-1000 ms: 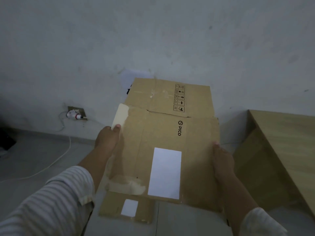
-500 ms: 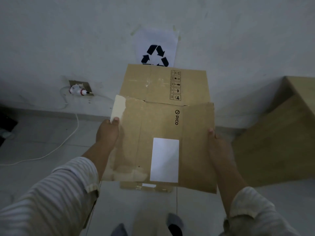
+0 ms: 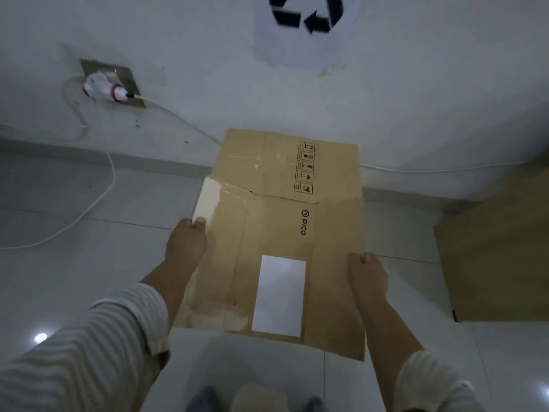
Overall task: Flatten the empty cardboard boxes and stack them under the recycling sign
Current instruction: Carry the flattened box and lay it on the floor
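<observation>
I hold a flattened brown cardboard box [image 3: 276,242] with a PICO mark and a white label, low over the floor. My left hand [image 3: 185,243] grips its left edge and my right hand [image 3: 367,273] grips its right edge. Its far flap, printed with handling symbols, points toward the wall. The recycling sign [image 3: 306,28], a white sheet with black arrows, is taped to the wall straight above the box. Any boxes beneath the held one are hidden.
A wall socket [image 3: 111,84] with a white plug sits at the left, and its cable [image 3: 98,200] trails over the tiled floor. A wooden panel [image 3: 499,257] stands close on the right. My feet [image 3: 252,399] show at the bottom edge.
The view has tilted down and closer to the wall. The box has sunk toward the floor, covering the smaller cardboard piece seen below it earlier. Both hands keep their grip.
</observation>
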Demonstrator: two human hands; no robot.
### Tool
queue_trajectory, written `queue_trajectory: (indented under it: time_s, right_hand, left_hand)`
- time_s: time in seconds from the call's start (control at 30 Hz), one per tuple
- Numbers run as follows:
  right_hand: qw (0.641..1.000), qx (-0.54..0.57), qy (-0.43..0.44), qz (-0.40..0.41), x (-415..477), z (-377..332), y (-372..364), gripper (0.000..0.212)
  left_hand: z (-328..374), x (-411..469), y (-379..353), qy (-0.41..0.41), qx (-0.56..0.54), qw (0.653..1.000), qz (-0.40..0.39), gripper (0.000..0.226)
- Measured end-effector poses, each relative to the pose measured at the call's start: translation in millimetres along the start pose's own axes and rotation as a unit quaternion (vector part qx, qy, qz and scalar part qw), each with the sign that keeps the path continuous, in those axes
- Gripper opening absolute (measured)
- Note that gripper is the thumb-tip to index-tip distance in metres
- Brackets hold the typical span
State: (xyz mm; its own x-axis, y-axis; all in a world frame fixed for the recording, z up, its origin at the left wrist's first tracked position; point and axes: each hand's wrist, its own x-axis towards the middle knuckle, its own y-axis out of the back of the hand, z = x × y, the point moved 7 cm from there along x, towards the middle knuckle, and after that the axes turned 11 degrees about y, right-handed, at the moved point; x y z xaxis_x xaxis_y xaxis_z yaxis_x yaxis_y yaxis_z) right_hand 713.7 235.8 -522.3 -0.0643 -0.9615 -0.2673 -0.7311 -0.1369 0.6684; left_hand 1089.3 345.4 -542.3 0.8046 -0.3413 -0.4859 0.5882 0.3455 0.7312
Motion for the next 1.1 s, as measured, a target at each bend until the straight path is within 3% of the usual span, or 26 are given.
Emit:
queue_trajectory:
  time_s: [0.47,0.67,0.8,0.93,1.1]
  right_hand:
    - [0.999,-0.030,0.008,-0.016,114.4,211.6,-225.7,0.029]
    - [0.997,-0.032,-0.003,-0.071,144.4,257.7,-272.8,0.010]
    - [0.993,-0.011,-0.014,-0.118,138.8,273.5,-283.6,0.038]
    - [0.994,-0.041,0.013,-0.102,138.3,274.1,-288.6,0.071]
    - [0.995,-0.034,0.057,-0.078,138.6,272.3,-289.7,0.068]
  left_hand:
    - [-142.5,172.8,-247.6,0.008,-0.016,1.000,-0.013,0.040]
    - [-162.7,207.3,-296.7,0.003,0.013,0.999,-0.038,0.032]
    - [-182.9,219.6,-302.7,0.020,0.048,0.995,-0.081,0.028]
    - [-204.7,219.6,-312.6,0.042,0.098,0.989,-0.099,0.032]
    - [-214.1,223.5,-321.5,0.048,0.112,0.987,-0.104,0.035]
